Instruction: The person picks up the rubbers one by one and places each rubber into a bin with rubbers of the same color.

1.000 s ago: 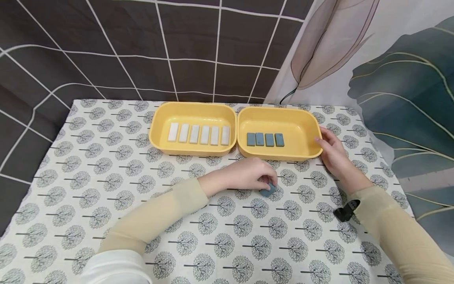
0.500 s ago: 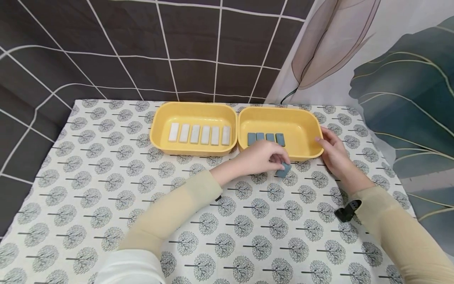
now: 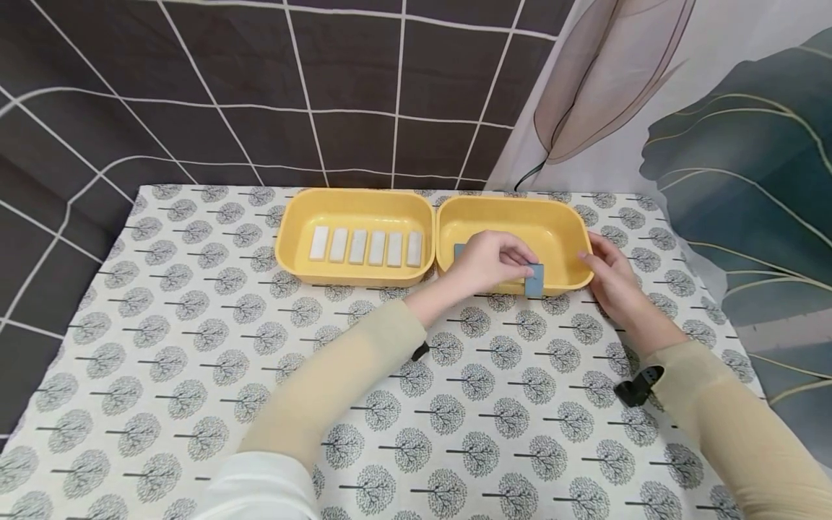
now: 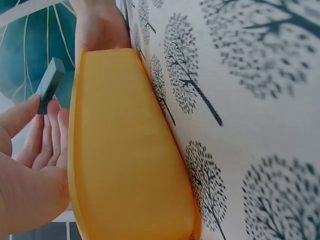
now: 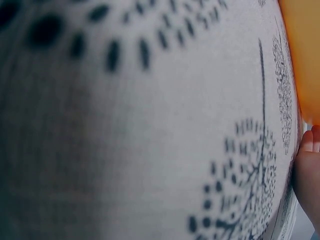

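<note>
My left hand [image 3: 489, 261] pinches a blue-grey rectangular block [image 3: 534, 280] between thumb and fingertips, over the front rim of the right yellow bin [image 3: 560, 225]. In the left wrist view this block [image 4: 52, 82] stands tilted above the bin's wall [image 4: 120, 140]. My right hand [image 3: 612, 283] grips the right end of the same bin, thumb over the rim and fingers outside. Inside that bin a blue-grey block [image 3: 458, 249] shows at the left; my left hand hides the others there. The right wrist view catches only part of my right hand [image 5: 310, 172] beside the bin.
A second yellow bin [image 3: 357, 198] stands against the left side of the first, with several white blocks [image 3: 357, 247] in a row. Both rest on a tree-patterned cloth [image 3: 416, 426]. Behind is a dark gridded backdrop [image 3: 351, 137]; a patterned curtain [image 3: 760, 188] hangs at the right.
My left hand has carried the blue-grey block from the cloth forward and to the right, up to the right bin's front rim. My right hand has stayed on the bin.
</note>
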### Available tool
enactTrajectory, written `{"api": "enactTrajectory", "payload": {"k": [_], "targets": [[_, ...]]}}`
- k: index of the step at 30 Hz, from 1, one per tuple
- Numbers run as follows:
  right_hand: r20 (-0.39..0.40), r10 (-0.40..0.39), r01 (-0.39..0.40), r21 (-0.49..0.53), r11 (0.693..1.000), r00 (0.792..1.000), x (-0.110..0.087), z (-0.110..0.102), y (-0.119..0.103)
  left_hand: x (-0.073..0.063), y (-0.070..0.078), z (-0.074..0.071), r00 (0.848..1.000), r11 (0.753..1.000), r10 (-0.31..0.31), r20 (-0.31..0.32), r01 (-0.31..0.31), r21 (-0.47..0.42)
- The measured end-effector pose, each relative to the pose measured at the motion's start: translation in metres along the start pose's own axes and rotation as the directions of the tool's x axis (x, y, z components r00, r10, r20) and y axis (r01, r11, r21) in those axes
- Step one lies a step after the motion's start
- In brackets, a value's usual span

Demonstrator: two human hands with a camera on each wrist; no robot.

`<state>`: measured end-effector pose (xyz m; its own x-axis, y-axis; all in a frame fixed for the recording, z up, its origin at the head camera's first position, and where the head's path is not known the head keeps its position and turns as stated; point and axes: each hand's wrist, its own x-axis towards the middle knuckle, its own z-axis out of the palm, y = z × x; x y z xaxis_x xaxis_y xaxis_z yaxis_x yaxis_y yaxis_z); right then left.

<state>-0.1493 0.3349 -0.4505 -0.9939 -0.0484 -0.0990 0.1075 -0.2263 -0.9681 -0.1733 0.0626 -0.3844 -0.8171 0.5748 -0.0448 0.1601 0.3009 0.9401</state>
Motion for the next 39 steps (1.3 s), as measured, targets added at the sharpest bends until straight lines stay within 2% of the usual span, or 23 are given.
{"api": "enactTrajectory", "payload": {"k": [8, 14, 20, 24, 32, 39], "targets": [[-0.005, 0.015, -0.015, -0.015, 1.000, 1.000, 0.000, 0.000, 0.001, 0.013, -0.001, 0.003, 0.999, 0.998, -0.042, -0.017, 0.042, -0.043], [-0.010, 0.011, -0.011, -0.017, 1.000, 1.000, 0.001, -0.001, 0.001, 0.023, -0.004, 0.003, 0.998, 0.998, -0.050, -0.030, 0.049, -0.042], [-0.003, 0.013, -0.013, -0.025, 1.000, 1.000, 0.001, 0.000, 0.001, 0.032, -0.006, 0.004, 0.996, 0.982, -0.069, -0.049, 0.059, -0.179], [-0.004, 0.016, -0.016, -0.017, 1.000, 1.000, 0.001, -0.001, 0.000, 0.038, -0.007, 0.005, 0.993, 0.973, -0.088, -0.081, 0.068, -0.221], [-0.011, 0.014, -0.015, -0.021, 1.000, 1.000, 0.001, 0.000, 0.001, 0.046, -0.014, 0.006, 0.982, 0.974, -0.119, -0.145, 0.087, -0.209], [-0.010, 0.015, -0.015, -0.007, 1.000, 1.000, 0.001, 0.000, 0.000, 0.053, -0.020, 0.010, 0.975, 0.973, -0.150, -0.167, 0.114, -0.202]]}}
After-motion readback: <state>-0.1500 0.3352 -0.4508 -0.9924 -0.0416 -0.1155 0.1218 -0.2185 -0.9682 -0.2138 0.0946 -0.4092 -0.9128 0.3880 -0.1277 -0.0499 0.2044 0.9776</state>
